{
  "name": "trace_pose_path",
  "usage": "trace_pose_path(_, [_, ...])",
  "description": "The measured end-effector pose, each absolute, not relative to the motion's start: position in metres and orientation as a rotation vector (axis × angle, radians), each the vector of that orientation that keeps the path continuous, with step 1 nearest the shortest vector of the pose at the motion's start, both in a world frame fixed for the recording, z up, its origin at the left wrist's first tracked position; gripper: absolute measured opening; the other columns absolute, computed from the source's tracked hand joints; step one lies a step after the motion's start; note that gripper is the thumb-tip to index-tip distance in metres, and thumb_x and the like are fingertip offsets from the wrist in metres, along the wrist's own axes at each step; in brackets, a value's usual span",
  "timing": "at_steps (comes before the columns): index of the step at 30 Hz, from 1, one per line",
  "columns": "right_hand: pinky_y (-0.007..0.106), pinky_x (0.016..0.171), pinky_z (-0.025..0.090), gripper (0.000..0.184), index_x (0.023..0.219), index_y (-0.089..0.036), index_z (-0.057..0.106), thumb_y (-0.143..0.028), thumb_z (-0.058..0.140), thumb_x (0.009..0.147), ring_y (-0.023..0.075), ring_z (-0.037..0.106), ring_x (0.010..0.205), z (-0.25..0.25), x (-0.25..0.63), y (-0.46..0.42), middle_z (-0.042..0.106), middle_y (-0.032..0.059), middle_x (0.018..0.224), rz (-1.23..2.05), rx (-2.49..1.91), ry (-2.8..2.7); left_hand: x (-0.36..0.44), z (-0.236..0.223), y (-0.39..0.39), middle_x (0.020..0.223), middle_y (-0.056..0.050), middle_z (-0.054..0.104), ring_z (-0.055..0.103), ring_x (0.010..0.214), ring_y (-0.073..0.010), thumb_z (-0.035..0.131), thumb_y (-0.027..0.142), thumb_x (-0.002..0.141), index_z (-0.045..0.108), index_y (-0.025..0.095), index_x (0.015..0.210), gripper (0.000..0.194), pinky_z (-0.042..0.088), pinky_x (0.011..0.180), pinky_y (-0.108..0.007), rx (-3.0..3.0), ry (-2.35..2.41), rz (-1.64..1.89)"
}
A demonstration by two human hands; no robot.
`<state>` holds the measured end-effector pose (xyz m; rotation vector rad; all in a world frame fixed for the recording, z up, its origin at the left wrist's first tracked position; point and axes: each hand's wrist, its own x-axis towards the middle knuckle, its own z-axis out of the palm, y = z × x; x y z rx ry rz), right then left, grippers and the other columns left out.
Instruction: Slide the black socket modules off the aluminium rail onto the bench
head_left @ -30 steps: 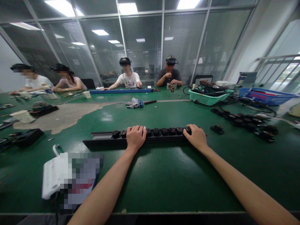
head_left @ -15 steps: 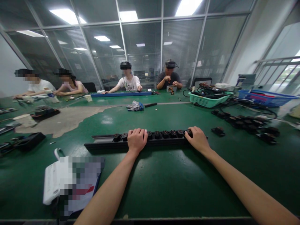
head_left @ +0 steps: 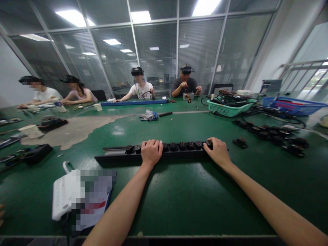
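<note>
A long black power strip [head_left: 115, 155] with a row of round socket modules [head_left: 184, 146] lies across the green table [head_left: 179, 194] in front of me. My left hand [head_left: 151, 152] is curled over the strip near its middle, fingers wrapped over the top. My right hand [head_left: 218, 151] rests on the strip's right end, fingers bent over the last socket module.
A white device [head_left: 63, 194] lies near left. Loose black socket modules [head_left: 271, 135] lie at right, behind them a green basket [head_left: 229, 106] and a blue basket [head_left: 289, 105]. A blue strip [head_left: 133, 102] and several seated people are across the table.
Both hands stay on the strip in the same grip. The view has shifted slightly, so the strip and hands sit a little further right and lower.
</note>
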<state>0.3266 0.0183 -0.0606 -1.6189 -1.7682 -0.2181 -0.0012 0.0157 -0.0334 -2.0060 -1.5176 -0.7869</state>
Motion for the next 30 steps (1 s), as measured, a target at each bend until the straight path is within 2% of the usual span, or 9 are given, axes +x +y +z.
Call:
trace_pose_path(3, [0.042, 0.087, 0.041, 0.037, 0.112, -0.016, 0.057, -0.047, 0.048, 0.091, 0.0289, 0.060, 0.092, -0.061, 0.328, 0.018, 0.067, 0.0140, 0.098, -0.190, -1.625, -1.744, -0.001, -0.034, 0.016, 0.087, -0.008, 0.072, 0.061, 0.085, -0.0232, 0.036, 0.035, 0.104, 0.067, 0.021, 0.082, 0.040, 0.034, 0.082, -0.040, -2.014, -1.519, -0.782])
trace_pose_path(9, [0.042, 0.087, 0.042, 0.034, 0.102, -0.017, 0.060, -0.047, 0.047, 0.092, 0.0296, 0.060, 0.098, -0.060, 0.333, 0.019, 0.068, 0.0147, 0.101, -0.145, -1.618, -1.784, -0.001, -0.034, 0.015, 0.090, -0.008, 0.073, 0.061, 0.087, -0.0238, 0.036, 0.035, 0.104, 0.068, 0.021, 0.083, 0.041, 0.034, 0.083, -0.041, -2.038, -1.541, -0.811])
trace_pose_path(30, [0.040, 0.084, 0.043, 0.031, 0.098, -0.018, 0.062, -0.045, 0.049, 0.091, 0.0280, 0.059, 0.094, -0.060, 0.352, 0.021, 0.068, 0.0125, 0.099, -0.164, -1.629, -1.772, 0.001, -0.030, 0.011, 0.090, -0.009, 0.073, 0.062, 0.087, -0.0248, 0.037, 0.031, 0.103, 0.067, 0.021, 0.082, 0.038, 0.035, 0.085, -0.042, -2.062, -1.567, -0.830])
